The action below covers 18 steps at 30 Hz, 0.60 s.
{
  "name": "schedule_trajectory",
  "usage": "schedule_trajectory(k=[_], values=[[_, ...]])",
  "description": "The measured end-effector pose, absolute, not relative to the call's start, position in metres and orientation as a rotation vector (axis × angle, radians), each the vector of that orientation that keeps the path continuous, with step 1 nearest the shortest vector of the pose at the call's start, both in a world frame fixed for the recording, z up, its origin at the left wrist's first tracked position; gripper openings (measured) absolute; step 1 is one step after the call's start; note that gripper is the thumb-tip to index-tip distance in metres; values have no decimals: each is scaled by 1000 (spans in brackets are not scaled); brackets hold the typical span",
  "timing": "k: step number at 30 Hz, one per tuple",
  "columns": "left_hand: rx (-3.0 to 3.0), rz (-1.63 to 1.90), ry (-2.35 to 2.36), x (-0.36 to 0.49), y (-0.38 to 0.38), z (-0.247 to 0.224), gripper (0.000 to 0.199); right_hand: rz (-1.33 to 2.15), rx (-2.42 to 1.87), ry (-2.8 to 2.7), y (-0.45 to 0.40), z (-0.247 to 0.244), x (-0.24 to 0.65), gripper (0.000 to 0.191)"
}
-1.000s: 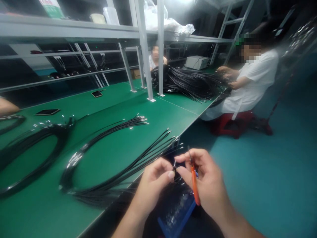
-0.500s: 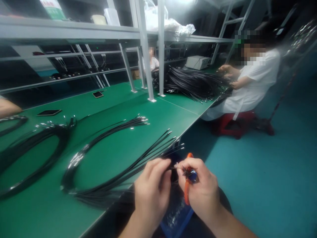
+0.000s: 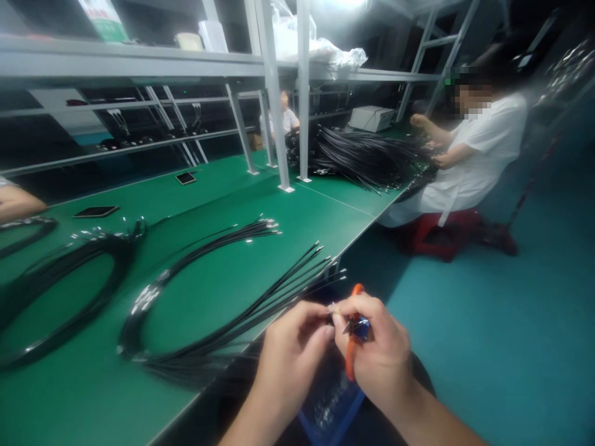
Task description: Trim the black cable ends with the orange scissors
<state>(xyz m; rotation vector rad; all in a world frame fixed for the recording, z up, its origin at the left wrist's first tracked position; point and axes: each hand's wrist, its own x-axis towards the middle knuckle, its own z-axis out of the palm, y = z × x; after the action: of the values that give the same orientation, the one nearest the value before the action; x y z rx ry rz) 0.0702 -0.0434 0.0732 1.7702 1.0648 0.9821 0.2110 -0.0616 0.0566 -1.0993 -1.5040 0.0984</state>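
Note:
My left hand (image 3: 294,350) is closed in a pinch, its fingertips meeting those of my right hand (image 3: 383,347) beyond the table edge. Between them is a tiny pale piece (image 3: 332,308), too small to name. Orange-handled pliers (image 3: 351,362) lie across my right palm, held by the curled fingers while thumb and forefinger pinch at the small piece. Below my hands sits a blue tray (image 3: 354,410) with small shiny bits inside. Left of my hands, a looped bundle of black cables (image 3: 132,328) rests on the green table, its metal-tipped ends reaching the edge.
More coiled black cables (image 3: 105,291) and two phones, one a dark phone (image 3: 96,212), lie to the left on the green table (image 3: 223,279). Grey posts (image 3: 303,124) carry a shelf. A co-worker in white (image 3: 493,136) sits on a red stool (image 3: 434,238) beside a large cable pile (image 3: 362,155).
My left hand has moved right, and its fingertips now touch those of my right hand. The right hand with the pliers has barely moved. The co-worker's hands have moved apart.

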Motion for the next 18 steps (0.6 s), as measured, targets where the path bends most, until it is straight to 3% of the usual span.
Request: schedule_trajectory(k=[10,14,18], values=[[1213,1065,957,69,-33,61,13,223,-1282,-1336,-65,42,211,28],[1132,1076,940,69,-27,56,12,947,-1335,-1228,-82,54,211,35],[1108,1148,971,71,-27,51,11,1624,-1101,-1009,-88,66,211,34]])
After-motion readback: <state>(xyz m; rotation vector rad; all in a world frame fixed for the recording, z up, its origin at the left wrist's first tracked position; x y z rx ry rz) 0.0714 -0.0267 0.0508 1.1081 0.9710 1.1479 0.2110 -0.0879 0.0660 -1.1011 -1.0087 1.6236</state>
